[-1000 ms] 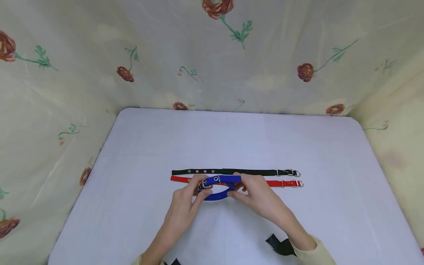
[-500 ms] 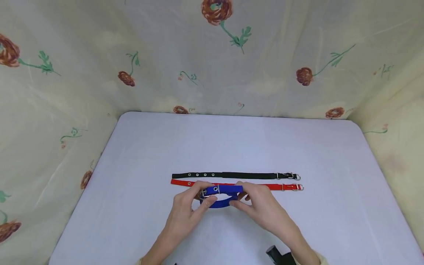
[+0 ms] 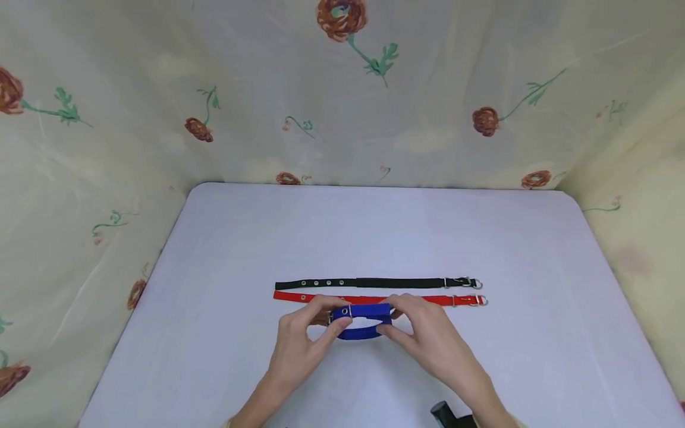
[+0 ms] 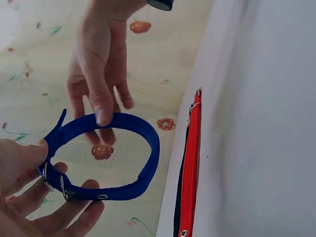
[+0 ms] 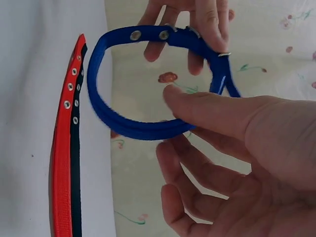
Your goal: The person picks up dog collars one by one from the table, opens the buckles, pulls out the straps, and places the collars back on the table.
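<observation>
A blue dog collar (image 3: pixel 369 310) is buckled into a loop and held above the table between both hands. My left hand (image 3: pixel 299 339) grips it at the buckle end, thumb on the band, as the left wrist view shows beside the metal buckle (image 4: pixel 47 177). On the opposite side, my right hand (image 3: pixel 436 339) pinches the band between thumb and fingers. In the right wrist view, metal eyelets (image 5: pixel 136 35) dot the collar (image 5: pixel 101 106), and its loop stands open. Just beyond the hands lies a red collar (image 3: pixel 439 300), partly hidden by them.
A black collar (image 3: pixel 401 283) lies stretched out behind the red one, roughly parallel. Both rest on a white table (image 3: pixel 374 232). Floral cloth (image 3: pixel 257 77) hangs around the back and sides. A black object (image 3: pixel 452 416) shows by the right wrist.
The blue collar has tilted and its buckle has turned left, mostly behind the left fingers now. Both hands keep their hold. The head view has shifted slightly.
</observation>
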Demonstrator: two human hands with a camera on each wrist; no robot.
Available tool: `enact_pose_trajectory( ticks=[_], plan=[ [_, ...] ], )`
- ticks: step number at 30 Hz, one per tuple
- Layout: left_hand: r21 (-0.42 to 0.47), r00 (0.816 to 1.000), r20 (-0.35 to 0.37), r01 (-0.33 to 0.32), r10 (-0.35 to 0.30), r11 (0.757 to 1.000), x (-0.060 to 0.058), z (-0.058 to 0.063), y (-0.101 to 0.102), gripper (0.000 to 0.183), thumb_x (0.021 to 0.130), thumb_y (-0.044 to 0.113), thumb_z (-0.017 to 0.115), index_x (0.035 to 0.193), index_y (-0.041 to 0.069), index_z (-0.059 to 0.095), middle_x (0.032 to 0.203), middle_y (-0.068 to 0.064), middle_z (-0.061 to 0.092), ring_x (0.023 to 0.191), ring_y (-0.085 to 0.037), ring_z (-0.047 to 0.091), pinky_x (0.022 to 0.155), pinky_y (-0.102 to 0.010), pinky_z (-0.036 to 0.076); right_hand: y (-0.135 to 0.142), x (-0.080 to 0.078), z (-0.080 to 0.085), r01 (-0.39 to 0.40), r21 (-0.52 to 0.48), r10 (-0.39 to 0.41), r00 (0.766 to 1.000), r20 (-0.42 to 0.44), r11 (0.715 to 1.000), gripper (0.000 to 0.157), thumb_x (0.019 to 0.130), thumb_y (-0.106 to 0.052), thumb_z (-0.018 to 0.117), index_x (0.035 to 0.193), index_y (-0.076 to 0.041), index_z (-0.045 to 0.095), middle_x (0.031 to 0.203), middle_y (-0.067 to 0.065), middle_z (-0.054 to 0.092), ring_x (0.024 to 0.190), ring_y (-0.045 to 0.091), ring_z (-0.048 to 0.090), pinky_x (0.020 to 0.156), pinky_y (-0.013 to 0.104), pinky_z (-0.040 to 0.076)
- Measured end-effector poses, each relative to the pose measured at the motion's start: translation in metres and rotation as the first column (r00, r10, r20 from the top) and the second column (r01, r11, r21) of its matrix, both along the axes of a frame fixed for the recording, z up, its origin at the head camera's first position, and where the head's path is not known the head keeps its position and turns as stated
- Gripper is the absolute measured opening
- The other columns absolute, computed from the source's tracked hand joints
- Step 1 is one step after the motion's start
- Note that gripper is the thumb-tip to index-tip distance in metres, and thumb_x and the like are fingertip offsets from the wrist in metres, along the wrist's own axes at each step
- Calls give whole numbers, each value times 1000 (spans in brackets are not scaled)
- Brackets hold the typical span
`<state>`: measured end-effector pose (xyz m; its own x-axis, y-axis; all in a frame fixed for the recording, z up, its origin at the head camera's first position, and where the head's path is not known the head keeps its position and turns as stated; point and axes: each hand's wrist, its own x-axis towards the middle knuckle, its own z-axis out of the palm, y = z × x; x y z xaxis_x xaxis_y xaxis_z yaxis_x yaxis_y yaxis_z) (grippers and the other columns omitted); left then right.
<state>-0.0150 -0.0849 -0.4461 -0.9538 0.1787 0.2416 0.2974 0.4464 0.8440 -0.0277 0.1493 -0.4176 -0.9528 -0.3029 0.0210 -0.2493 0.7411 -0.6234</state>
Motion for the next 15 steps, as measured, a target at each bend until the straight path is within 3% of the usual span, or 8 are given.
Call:
enact_pose_trajectory(
  ticks=[4,7,15],
  plan=[
    [-4,1000,11,-7,7,1000,0,-1,2,27,98,25,80,124,25,74,114,5,82,97,-8,78,88,-25,64,-1,3,1,0,-69,-2,1000,-28,998,43,92,-31,87,132,-24,72,119,-8,78,108,14,73,94,45,64],
    [1,1000,30,4,-4,1000,-1,-2,3,26,97,26,81,123,26,74,113,6,82,95,-8,77,87,-25,64,-2,5,0,-24,-112,17,998,-63,993,45,94,-34,85,136,-27,70,126,-11,77,116,14,72,99,48,63],
    [16,998,42,53,-53,998,-3,-3,7,23,101,31,78,122,23,76,115,4,83,96,-12,80,83,-23,64,-8,4,-11,-107,-221,77,987,-138,969,34,97,-27,82,129,-24,72,119,-12,78,106,6,76,90,28,65]
  ],
)
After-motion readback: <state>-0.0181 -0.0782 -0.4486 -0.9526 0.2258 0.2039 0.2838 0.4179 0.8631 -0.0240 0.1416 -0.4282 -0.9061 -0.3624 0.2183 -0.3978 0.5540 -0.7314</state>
